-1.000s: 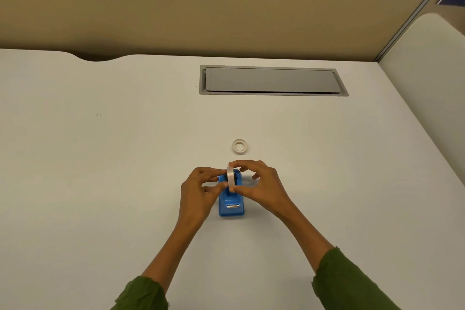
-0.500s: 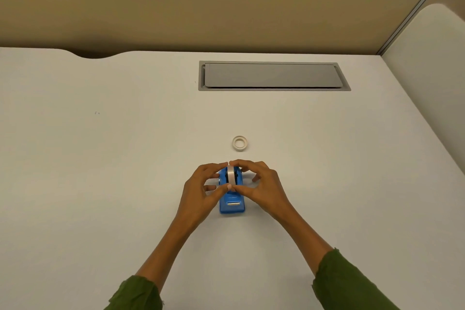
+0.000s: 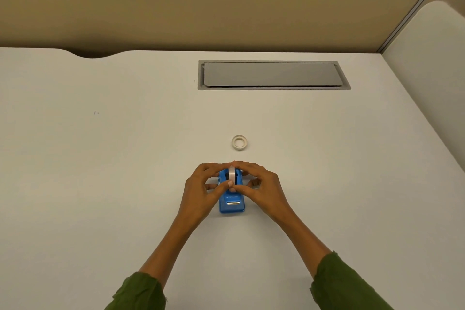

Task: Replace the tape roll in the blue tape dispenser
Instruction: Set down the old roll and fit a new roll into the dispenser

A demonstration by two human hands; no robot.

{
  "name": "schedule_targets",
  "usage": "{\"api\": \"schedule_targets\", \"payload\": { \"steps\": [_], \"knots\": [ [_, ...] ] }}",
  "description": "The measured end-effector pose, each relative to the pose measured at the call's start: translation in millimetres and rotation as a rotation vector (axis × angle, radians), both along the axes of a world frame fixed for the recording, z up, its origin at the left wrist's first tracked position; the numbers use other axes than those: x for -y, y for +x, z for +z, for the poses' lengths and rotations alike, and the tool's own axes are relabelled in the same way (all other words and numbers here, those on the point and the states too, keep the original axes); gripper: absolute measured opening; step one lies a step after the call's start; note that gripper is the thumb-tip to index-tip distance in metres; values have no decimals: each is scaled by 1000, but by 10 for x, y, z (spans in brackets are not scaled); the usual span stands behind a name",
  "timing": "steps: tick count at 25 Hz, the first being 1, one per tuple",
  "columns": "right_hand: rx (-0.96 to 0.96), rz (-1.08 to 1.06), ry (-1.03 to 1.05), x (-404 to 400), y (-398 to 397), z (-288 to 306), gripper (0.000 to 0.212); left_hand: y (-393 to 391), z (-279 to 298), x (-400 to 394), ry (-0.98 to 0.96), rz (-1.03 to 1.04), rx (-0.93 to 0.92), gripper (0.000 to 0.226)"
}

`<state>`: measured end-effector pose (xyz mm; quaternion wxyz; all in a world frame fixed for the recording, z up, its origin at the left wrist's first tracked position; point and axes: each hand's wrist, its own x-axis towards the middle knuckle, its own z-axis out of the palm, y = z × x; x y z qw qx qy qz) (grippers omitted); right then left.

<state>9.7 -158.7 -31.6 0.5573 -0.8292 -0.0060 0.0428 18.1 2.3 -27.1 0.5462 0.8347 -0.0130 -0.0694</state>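
While both hands work at it, the blue tape dispenser sits on the table, toward the near edge and roughly midway between the left and right edges. Its flat end with the metal cutter strip faces the near edge; its far end is covered by fingers.

A tape roll, pale and standing on edge, is down in the dispenser's cradle. Left hand comes in from the left side, right hand from the right. On each hand the forefinger curls over the top of the roll and the thumb presses in low on the near side, so the two hands pinch the roll between them, fingertips meeting at the top. Both sets of fingers are closed on the roll. Whether the roll is fully seated on its hub I cannot tell; the fingers hide it.

A second ring, small and whitish, lies flat on the table just beyond the hands, apart from them, toward the far edge.

Farther back, near the far edge and right of centre, a grey hatch is set flush into the table. A tan partition runs along behind the far edge. Green sleeves cover both forearms at the near edge.
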Motion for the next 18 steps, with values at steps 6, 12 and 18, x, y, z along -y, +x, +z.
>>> {"api": "schedule_targets", "payload": {
  "steps": [6, 12, 18],
  "knots": [
    [11, 62, -51, 41, 44, 7, 55, -19, 20, 22, -14, 42, -7, 40],
    [35, -14, -13, 39, 49, 76, 60, -92, 58, -39, -68, 29, -33, 53],
    [-5, -84, 47, -19, 145, 101, 36, -104, 45, -32, -69, -56, -54, 70]
  ]
}}
